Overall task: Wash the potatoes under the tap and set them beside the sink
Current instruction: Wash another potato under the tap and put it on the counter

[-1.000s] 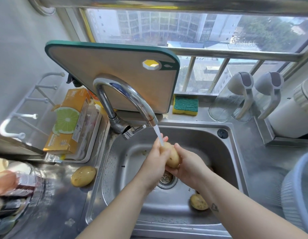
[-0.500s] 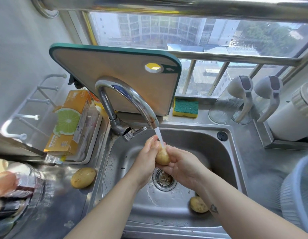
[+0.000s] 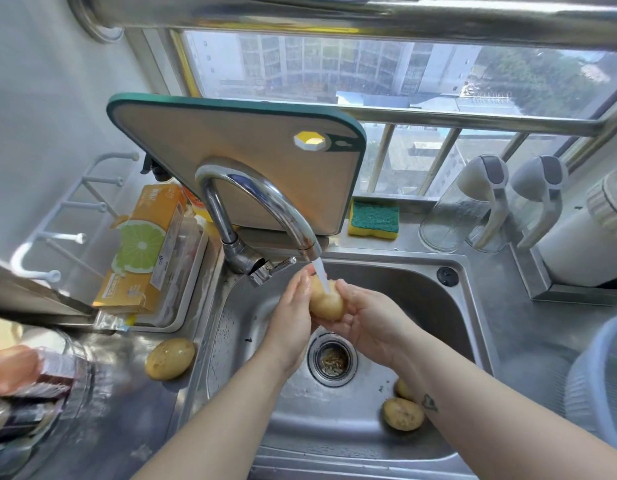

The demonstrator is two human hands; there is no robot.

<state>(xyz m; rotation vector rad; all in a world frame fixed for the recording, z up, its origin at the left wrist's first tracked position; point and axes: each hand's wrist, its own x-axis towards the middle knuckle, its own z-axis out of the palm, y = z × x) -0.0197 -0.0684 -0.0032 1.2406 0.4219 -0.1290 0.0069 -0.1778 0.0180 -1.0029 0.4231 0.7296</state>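
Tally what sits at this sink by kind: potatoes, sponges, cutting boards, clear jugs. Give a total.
potatoes: 4 (one partly hidden)
sponges: 1
cutting boards: 1
clear jugs: 2
Total: 8

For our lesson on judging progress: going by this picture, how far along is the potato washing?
Done: one potato lies on the counter beside the sink. In hand: the left hand and right hand hold a second potato under the running tap. Left: a third potato lies in the basin, seemingly another beside it.
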